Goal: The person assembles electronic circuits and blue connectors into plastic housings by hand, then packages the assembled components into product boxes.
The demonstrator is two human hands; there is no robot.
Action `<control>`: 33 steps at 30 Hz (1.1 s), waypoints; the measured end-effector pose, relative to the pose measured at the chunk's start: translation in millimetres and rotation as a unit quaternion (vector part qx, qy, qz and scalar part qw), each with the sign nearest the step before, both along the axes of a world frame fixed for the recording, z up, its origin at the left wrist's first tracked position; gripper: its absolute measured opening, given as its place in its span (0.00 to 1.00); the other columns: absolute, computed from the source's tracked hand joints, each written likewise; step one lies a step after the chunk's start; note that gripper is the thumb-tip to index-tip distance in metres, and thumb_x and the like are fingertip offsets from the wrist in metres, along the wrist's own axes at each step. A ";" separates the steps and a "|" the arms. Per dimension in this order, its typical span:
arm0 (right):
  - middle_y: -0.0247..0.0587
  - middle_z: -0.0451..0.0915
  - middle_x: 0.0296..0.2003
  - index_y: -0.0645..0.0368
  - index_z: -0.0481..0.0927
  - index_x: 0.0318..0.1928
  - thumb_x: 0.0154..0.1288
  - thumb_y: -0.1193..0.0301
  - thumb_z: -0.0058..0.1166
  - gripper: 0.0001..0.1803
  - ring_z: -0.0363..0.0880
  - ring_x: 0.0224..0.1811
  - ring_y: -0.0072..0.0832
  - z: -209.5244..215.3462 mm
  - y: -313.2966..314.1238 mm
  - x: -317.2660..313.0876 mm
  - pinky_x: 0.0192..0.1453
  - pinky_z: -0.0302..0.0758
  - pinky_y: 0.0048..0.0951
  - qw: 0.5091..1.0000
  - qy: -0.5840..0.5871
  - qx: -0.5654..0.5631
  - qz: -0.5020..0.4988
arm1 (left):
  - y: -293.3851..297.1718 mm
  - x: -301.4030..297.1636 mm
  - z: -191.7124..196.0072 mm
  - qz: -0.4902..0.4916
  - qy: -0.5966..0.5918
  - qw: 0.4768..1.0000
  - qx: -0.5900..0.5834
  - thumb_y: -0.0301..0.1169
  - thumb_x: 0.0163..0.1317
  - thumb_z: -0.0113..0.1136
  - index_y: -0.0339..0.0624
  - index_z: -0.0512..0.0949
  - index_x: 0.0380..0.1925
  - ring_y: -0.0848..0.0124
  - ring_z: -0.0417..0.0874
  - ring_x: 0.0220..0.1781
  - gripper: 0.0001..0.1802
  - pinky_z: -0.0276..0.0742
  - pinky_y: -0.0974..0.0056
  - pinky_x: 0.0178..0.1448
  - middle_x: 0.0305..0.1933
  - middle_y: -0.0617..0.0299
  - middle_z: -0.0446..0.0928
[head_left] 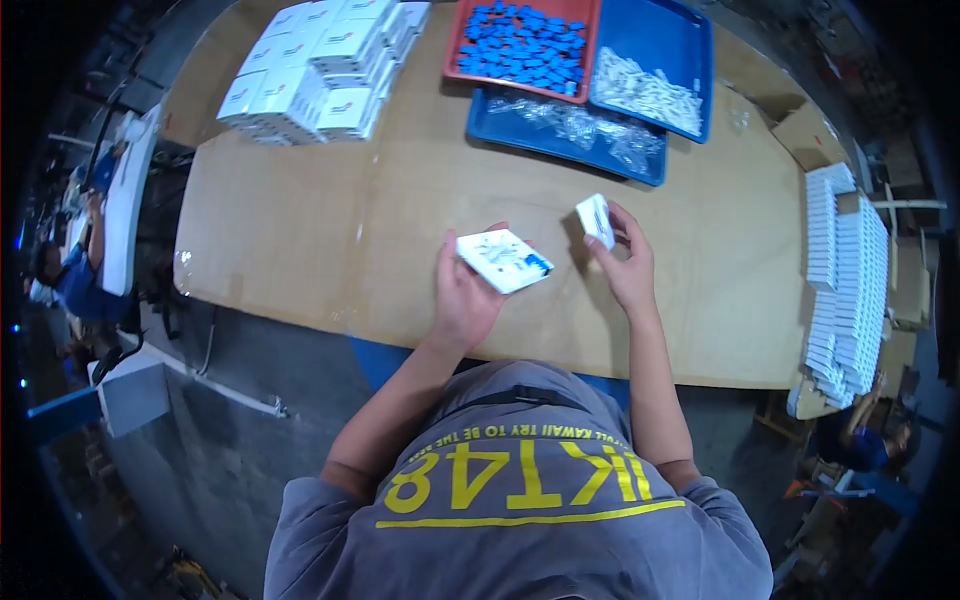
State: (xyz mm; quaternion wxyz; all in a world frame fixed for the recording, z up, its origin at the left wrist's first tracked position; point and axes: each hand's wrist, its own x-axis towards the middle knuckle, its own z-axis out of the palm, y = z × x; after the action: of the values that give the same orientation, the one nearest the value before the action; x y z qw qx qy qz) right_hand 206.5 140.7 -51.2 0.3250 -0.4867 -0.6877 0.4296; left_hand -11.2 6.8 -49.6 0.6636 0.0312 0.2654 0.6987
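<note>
My left hand [468,300] is closed around the edges of a flat white box [504,260], held above the tabletop near the table's front edge. Its upper face carries fine printed marks and a blue patch at one corner. To its right, my right hand [630,262] pinches a smaller white box [596,220] between thumb and fingers, tilted up off the table. The two boxes are apart. What the small box contains cannot be seen.
Stacked white boxes [345,35] stand at the back left. A red tray [452,62] of blue pieces and a blue tray [705,60] of white pieces overlap another blue tray [500,135] with clear plastic pieces. White stacks [850,270] line the right edge; people sit beyond both sides.
</note>
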 end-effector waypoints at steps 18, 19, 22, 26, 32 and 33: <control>0.71 0.61 0.76 0.43 0.50 0.84 0.85 0.42 0.31 0.37 0.69 0.75 0.61 32.3 14.7 1.7 0.74 0.72 0.60 0.672 0.608 -0.384 0.176 | -6.8 20.7 12.0 -0.143 -0.163 0.972 -0.094 0.68 0.78 0.30 0.42 0.70 0.73 0.54 0.84 0.59 0.45 0.79 0.47 0.64 0.65 0.46 0.79; 0.70 0.63 0.75 0.43 0.50 0.84 0.84 0.40 0.30 0.38 0.71 0.74 0.59 34.1 13.9 -2.5 0.73 0.73 0.59 0.712 0.567 -0.375 0.176 | -5.2 20.3 14.2 -0.149 -0.158 0.973 -0.080 0.68 0.78 0.30 0.42 0.69 0.74 0.54 0.84 0.59 0.45 0.79 0.47 0.65 0.65 0.46 0.79; 0.69 0.66 0.73 0.45 0.50 0.84 0.83 0.38 0.30 0.40 0.74 0.72 0.56 42.7 6.4 -14.5 0.73 0.74 0.56 0.757 0.507 -0.374 0.173 | -2.3 21.1 13.4 -0.157 -0.150 0.974 -0.066 0.67 0.78 0.30 0.42 0.69 0.74 0.54 0.84 0.58 0.45 0.79 0.47 0.66 0.65 0.46 0.79; 0.61 0.73 0.70 0.54 0.56 0.82 0.85 0.42 0.34 0.39 0.77 0.69 0.46 40.6 4.9 -20.1 0.74 0.73 0.48 0.781 0.464 -0.374 0.189 | -2.2 20.8 15.6 -0.160 -0.164 0.971 -0.070 0.66 0.79 0.30 0.41 0.70 0.72 0.52 0.84 0.60 0.44 0.79 0.46 0.66 0.64 0.47 0.80; 0.46 0.80 0.64 0.63 0.72 0.73 0.84 0.54 0.43 0.31 0.79 0.66 0.33 34.2 -4.9 -29.8 0.73 0.71 0.35 0.902 0.271 -0.278 0.188 | -1.9 24.4 16.1 -0.154 -0.148 0.974 -0.075 0.66 0.80 0.29 0.40 0.71 0.71 0.51 0.83 0.63 0.43 0.78 0.44 0.68 0.65 0.47 0.80; 0.46 0.80 0.63 0.63 0.72 0.73 0.84 0.55 0.44 0.30 0.79 0.65 0.33 32.8 -6.4 -30.3 0.73 0.72 0.35 0.906 0.259 -0.265 0.205 | -2.3 24.6 15.0 -0.163 -0.149 0.973 -0.063 0.66 0.80 0.30 0.41 0.70 0.72 0.52 0.83 0.64 0.43 0.77 0.45 0.70 0.67 0.47 0.79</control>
State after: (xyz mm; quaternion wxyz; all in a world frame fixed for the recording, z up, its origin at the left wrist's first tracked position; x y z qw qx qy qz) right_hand 176.2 134.2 -18.4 0.2557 -0.2753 -0.5252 0.7635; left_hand 13.4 4.5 -34.6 0.8011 -0.0722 0.1985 0.5600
